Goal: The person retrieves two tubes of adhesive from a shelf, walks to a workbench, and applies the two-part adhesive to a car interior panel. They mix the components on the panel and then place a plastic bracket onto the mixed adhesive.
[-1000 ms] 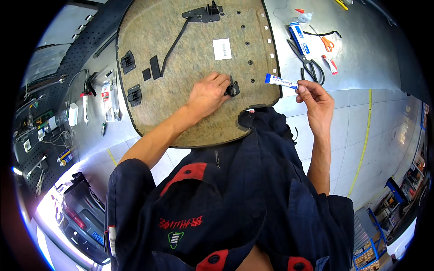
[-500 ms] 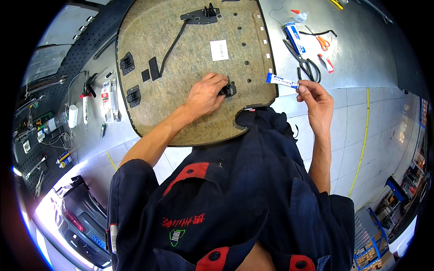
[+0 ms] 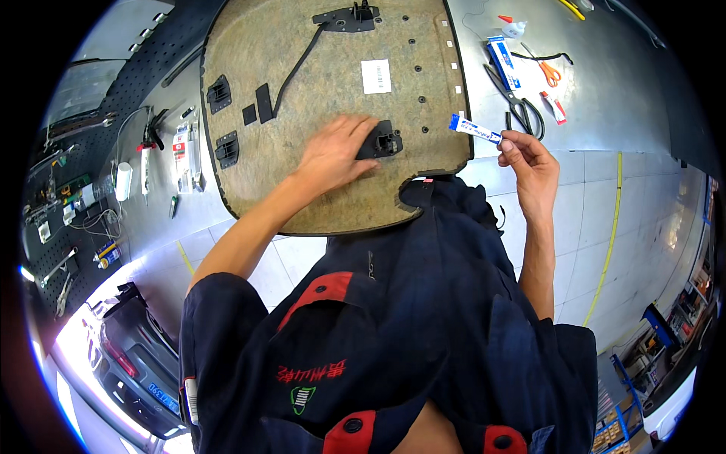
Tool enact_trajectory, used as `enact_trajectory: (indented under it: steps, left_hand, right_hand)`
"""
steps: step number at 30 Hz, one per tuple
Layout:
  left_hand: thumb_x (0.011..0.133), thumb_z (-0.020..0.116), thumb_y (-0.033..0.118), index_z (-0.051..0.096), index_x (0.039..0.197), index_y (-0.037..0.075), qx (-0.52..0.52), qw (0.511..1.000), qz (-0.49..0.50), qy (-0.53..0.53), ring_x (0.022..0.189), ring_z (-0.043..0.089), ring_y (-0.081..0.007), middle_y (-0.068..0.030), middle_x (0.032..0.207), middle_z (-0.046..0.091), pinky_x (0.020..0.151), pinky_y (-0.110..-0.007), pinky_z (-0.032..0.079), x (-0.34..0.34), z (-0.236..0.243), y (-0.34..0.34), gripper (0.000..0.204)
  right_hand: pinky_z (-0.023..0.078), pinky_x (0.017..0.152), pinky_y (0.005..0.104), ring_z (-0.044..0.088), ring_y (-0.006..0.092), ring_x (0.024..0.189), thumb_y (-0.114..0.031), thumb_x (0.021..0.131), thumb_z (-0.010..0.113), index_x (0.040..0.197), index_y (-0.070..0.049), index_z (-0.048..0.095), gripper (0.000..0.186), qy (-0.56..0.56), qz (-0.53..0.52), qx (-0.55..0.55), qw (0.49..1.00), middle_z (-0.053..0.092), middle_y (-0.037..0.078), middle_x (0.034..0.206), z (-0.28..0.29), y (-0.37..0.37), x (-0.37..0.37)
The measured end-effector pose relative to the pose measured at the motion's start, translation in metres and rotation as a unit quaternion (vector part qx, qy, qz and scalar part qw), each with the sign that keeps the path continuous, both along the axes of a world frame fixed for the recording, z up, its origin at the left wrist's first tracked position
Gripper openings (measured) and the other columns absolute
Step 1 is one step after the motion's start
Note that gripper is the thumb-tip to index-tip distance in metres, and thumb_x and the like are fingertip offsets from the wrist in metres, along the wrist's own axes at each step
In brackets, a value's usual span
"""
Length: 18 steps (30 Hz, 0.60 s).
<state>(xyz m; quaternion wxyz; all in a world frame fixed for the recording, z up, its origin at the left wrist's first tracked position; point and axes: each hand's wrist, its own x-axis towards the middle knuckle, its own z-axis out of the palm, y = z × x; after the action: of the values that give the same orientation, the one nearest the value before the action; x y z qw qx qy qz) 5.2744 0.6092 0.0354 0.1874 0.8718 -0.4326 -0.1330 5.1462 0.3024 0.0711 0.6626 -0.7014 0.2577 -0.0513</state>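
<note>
A large panel (image 3: 325, 200) with a mottled brown fibrous back and dark rim lies in front of me. My left hand (image 3: 333, 155) rests flat near its middle, thumb and fingers apart, with the tips at the left edge of a black plastic bracket (image 3: 390, 141). Whether they touch the bracket or only the panel I cannot tell. Beyond the panel's right edge, my right hand (image 3: 532, 168) pinches the end of a small blue-and-white glue tube (image 3: 478, 131) between thumb and fingers. The tube points left toward the panel.
Other black brackets (image 3: 218, 94) and a black strip (image 3: 296, 64) sit on the panel. On the metal bench to the right lie a blue-and-white box (image 3: 504, 63), black-handled scissors (image 3: 522, 112), orange-handled scissors (image 3: 551, 73), a red-and-white tube (image 3: 554, 108) and a small white bottle (image 3: 514, 29).
My left hand has loosened from over the bracket and spread flat to its left, uncovering more of it. The right hand still holds the tube. The view has shifted slightly.
</note>
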Motion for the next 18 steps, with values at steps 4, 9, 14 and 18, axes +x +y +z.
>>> enact_trajectory:
  steps: [4, 9, 14, 18]
  left_hand:
    - [0.073, 0.08, 0.026, 0.06, 0.118, 0.002, -0.025, 0.999, -0.032, -0.001, 0.114, 0.056, -0.0299, -0.0113, 0.122, 0.061, 0.094, -0.038, 0.048, 0.007, -0.016, -0.016, 0.056]
    - [0.073, 0.08, 0.027, 0.067, 0.104, -0.002, -0.047, 0.998, -0.05, 0.001, 0.105, 0.061, -0.0299, -0.0129, 0.117, 0.065, 0.088, -0.038, 0.052, 0.012, -0.024, -0.017, 0.043]
    - [0.074, 0.079, 0.027, 0.067, 0.104, -0.003, -0.032, 0.998, -0.048, 0.012, 0.103, 0.062, -0.0309, -0.0142, 0.118, 0.066, 0.087, -0.038, 0.052, 0.014, -0.018, -0.021, 0.044]
    - [0.074, 0.079, 0.028, 0.067, 0.103, -0.003, -0.043, 0.998, -0.043, 0.023, 0.102, 0.063, -0.0316, -0.0146, 0.117, 0.067, 0.087, -0.039, 0.053, 0.014, -0.016, -0.021, 0.044]
  right_hand:
    - [0.05, 0.068, 0.0239, 0.059, 0.0094, 0.072, -0.01, 0.091, 0.07, 0.106, 0.002, 0.069, 0.02, -0.01, 0.017, 0.004, 1.0, 0.067, 0.004, 0.083, 0.001, 0.0, 0.004]
    - [0.049, 0.067, 0.0237, 0.059, 0.0093, 0.072, -0.009, 0.09, 0.07, 0.105, 0.002, 0.069, 0.018, 0.006, 0.003, -0.003, 1.0, 0.067, 0.004, 0.083, 0.001, -0.003, 0.003]
    - [0.05, 0.068, 0.024, 0.059, 0.0093, 0.072, -0.01, 0.09, 0.07, 0.105, 0.002, 0.07, 0.018, 0.007, -0.001, 0.007, 1.0, 0.067, 0.004, 0.083, -0.007, -0.009, -0.001]
    - [0.05, 0.068, 0.0239, 0.059, 0.0092, 0.072, -0.01, 0.09, 0.07, 0.105, 0.002, 0.07, 0.019, -0.001, 0.003, 0.006, 1.0, 0.068, 0.004, 0.084, -0.006, -0.012, 0.003]
